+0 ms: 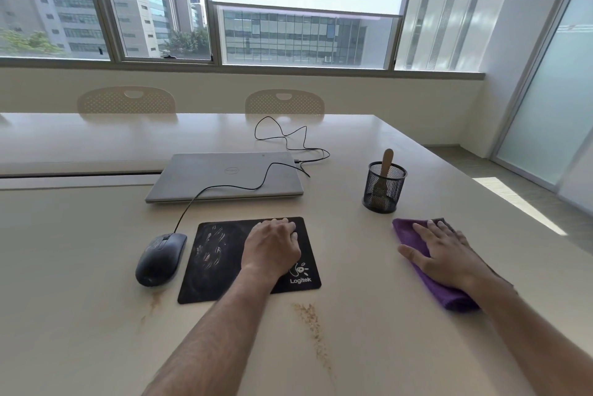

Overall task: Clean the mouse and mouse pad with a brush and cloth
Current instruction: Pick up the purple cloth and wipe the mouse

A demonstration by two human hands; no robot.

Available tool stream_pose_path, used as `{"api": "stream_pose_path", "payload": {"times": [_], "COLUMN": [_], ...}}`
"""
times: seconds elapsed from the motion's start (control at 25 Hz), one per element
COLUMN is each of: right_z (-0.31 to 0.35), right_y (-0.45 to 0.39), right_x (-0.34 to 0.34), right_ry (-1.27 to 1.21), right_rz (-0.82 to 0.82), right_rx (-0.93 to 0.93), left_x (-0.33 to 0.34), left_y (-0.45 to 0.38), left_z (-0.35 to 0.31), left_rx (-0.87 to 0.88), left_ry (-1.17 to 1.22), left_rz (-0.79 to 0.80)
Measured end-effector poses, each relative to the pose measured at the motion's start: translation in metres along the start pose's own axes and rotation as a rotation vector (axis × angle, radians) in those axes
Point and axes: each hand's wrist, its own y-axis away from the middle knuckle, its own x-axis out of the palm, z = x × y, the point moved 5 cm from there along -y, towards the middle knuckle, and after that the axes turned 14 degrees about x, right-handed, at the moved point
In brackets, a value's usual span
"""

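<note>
A black mouse pad [211, 267] with pale smudges on its left half lies on the table. My left hand [272, 245] rests on its right half, fingers curled at the far edge. A black wired mouse [160, 259] sits on the table just left of the pad. To the right, a folded purple cloth [414, 235] lies flat, and my right hand [446, 254] lies spread on top of it. A wooden-handled brush [385, 168] stands bristles down in a black mesh cup [385, 188] behind the cloth.
A shut silver laptop [224, 177] lies behind the pad, with the mouse cable [282, 139] looping over it. Brown crumbs [311, 322] trail across the table near me, and a smaller patch [155, 299] lies below the mouse. Two chairs stand at the far side.
</note>
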Motion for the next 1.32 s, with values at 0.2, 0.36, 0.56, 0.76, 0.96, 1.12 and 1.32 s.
{"api": "stream_pose_path", "payload": {"times": [0.2,0.36,0.56,0.76,0.96,1.12,1.32], "right_z": [0.002,0.002,0.003,0.009,0.009,0.039,0.122], "right_y": [-0.003,-0.003,-0.007,0.000,0.021,0.035,0.055], "right_x": [0.004,0.002,0.002,-0.011,-0.035,-0.037,-0.053], "right_ry": [0.053,-0.002,-0.014,-0.274,-0.803,-1.367,-1.575], "right_rz": [0.097,0.111,0.003,-0.224,-0.326,-0.097,0.143], "right_rx": [0.076,0.107,0.124,0.072,0.159,0.212,0.021], "left_x": [0.000,-0.004,-0.008,-0.020,-0.053,-0.097,-0.131], "left_y": [0.001,0.003,0.006,0.012,0.021,0.034,0.078], "left_z": [0.000,-0.002,-0.002,-0.001,0.020,0.066,0.155], "left_rx": [0.003,-0.003,-0.028,0.002,0.011,-0.042,-0.136], "left_ry": [0.008,0.028,0.082,0.186,0.258,0.252,0.299], "left_rz": [-0.003,0.000,0.007,-0.051,-0.083,-0.185,-0.262]}}
